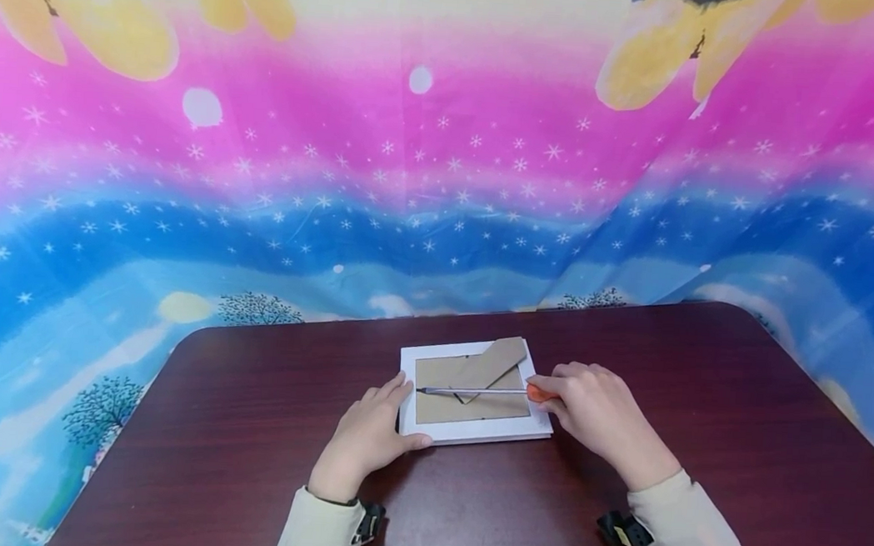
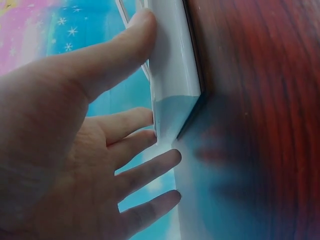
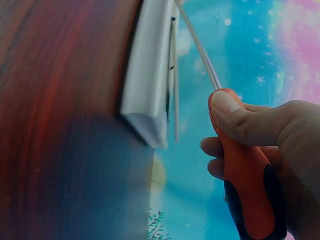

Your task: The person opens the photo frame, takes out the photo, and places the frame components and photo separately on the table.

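Note:
A white picture frame [image 1: 483, 431] lies face down, its brown backing board [image 1: 438, 372] upward. The frame's brown stand leg [image 1: 497, 363] slants across the board to the far right corner. My right hand [image 1: 600, 410] grips a screwdriver [image 3: 245, 165] by its orange and black handle, thumb along the top. The metal shaft points left over the backing, its tip near the board's left edge; contact there is hard to tell. My left hand [image 1: 369, 426] rests at the frame's left side with fingers fairly straight. Its thumb [image 2: 142, 35] touches the near edge, its forefinger the left edge.
The dark red-brown table [image 1: 246, 445] carries the frame near its far edge. Behind hangs a pink and blue cloth [image 1: 383, 169] printed with snowflakes and trees. Black straps [image 1: 624, 531] circle both wrists over pale sleeves [image 1: 692, 531].

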The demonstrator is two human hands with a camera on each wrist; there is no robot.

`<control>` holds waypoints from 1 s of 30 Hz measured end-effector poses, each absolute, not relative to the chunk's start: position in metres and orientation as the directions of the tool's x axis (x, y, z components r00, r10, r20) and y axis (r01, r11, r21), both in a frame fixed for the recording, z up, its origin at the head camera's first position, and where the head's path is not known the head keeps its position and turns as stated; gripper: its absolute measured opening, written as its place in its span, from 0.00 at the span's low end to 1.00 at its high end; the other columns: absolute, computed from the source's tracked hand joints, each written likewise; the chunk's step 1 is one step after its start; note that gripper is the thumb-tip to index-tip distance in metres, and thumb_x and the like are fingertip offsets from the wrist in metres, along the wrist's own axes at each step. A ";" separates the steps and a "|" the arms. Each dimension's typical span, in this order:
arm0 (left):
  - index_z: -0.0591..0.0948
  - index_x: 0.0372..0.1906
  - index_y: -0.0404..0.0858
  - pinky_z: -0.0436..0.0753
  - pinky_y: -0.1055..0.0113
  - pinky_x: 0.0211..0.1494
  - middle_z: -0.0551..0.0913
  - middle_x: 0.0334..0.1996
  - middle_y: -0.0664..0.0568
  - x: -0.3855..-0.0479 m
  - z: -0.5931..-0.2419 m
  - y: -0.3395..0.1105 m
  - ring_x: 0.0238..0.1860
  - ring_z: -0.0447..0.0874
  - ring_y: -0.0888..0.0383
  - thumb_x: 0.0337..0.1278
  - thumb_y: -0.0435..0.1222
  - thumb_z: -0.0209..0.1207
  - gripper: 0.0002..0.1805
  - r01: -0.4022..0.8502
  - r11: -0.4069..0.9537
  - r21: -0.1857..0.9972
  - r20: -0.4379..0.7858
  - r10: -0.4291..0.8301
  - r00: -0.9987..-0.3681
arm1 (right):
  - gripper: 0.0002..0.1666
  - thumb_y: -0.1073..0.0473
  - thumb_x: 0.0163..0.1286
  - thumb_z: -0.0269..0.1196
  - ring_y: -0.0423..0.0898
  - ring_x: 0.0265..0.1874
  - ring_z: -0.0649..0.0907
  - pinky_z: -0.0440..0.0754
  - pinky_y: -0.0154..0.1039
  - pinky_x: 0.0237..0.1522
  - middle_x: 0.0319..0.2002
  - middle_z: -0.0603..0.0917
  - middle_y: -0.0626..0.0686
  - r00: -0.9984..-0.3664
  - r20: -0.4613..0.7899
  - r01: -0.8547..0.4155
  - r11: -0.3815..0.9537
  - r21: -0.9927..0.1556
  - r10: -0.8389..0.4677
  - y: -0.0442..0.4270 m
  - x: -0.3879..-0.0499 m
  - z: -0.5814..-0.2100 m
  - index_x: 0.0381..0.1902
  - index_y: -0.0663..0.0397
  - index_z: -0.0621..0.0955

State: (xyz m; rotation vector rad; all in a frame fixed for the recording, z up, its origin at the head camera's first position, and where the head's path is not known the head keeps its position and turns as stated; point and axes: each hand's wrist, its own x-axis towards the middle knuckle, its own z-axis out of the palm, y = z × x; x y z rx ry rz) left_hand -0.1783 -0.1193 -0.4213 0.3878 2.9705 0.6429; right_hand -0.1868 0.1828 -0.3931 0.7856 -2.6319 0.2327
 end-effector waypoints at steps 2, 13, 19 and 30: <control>0.69 0.72 0.35 0.69 0.39 0.64 0.63 0.74 0.44 -0.179 -0.421 -0.119 0.69 0.64 0.37 0.50 0.53 0.72 0.47 0.226 0.877 0.424 -0.026 0.262 -0.965 | 0.20 0.63 0.49 0.79 0.43 0.24 0.77 0.82 0.42 0.30 0.28 0.84 0.50 -0.779 0.396 -0.549 0.833 -0.059 -0.486 0.184 -0.189 -0.395 0.42 0.51 0.90; 0.71 0.70 0.36 0.68 0.37 0.64 0.64 0.73 0.45 -0.179 -0.422 -0.121 0.68 0.65 0.35 0.47 0.53 0.73 0.46 0.215 0.871 0.442 -0.022 0.250 -0.968 | 0.18 0.67 0.49 0.78 0.41 0.23 0.74 0.79 0.40 0.28 0.24 0.79 0.46 -0.761 0.405 -0.580 0.811 -0.076 -0.506 0.185 -0.203 -0.403 0.40 0.52 0.90; 0.72 0.70 0.36 0.68 0.38 0.63 0.64 0.73 0.46 -0.181 -0.424 -0.119 0.68 0.66 0.37 0.47 0.53 0.73 0.46 0.221 0.870 0.442 -0.016 0.253 -0.967 | 0.15 0.69 0.47 0.77 0.42 0.22 0.75 0.79 0.41 0.28 0.23 0.79 0.46 -0.746 0.414 -0.586 0.810 -0.034 -0.522 0.182 -0.208 -0.398 0.35 0.51 0.90; 0.72 0.70 0.36 0.70 0.38 0.62 0.65 0.73 0.45 -0.180 -0.422 -0.119 0.67 0.68 0.37 0.46 0.53 0.74 0.46 0.226 0.879 0.419 -0.002 0.250 -0.968 | 0.15 0.69 0.45 0.74 0.48 0.22 0.79 0.79 0.45 0.30 0.21 0.79 0.49 -0.683 0.436 -0.606 0.788 0.110 -0.586 0.168 -0.206 -0.371 0.33 0.50 0.90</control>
